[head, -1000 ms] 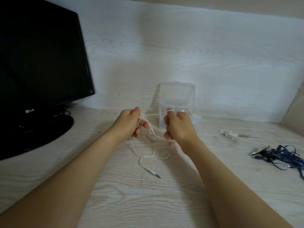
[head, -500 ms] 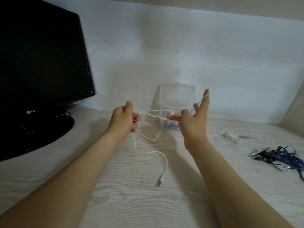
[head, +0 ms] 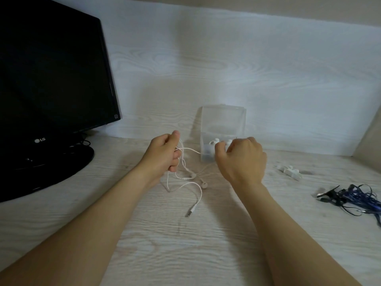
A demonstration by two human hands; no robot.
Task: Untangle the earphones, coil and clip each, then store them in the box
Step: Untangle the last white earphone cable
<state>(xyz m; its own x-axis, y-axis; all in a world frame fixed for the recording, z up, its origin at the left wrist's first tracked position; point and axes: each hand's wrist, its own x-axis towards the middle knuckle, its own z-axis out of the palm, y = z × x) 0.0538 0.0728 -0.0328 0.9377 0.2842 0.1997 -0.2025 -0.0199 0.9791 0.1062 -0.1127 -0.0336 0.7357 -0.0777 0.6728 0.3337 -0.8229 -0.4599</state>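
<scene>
We are holding the white earphones point(head: 189, 178) low over the counter point(head: 185, 244), in front of the clear box point(head: 222, 120). The plug point(head: 190, 212) and one earbud point(head: 204, 185) are lying on the surface. The left grip point(head: 164, 155) is clamping several strands. The right grip point(head: 242, 159) is curling where a strand ends; we cannot tell whether it is pinching. We are judging the cable light, limp and snag-prone, best held at its loops.

We read only one mark: the LG logo point(head: 40, 140), a round emblem with the letters "LG" in grey, on the lower bezel of the black monitor point(head: 51, 69); a small sticker at its corner stays illegible
</scene>
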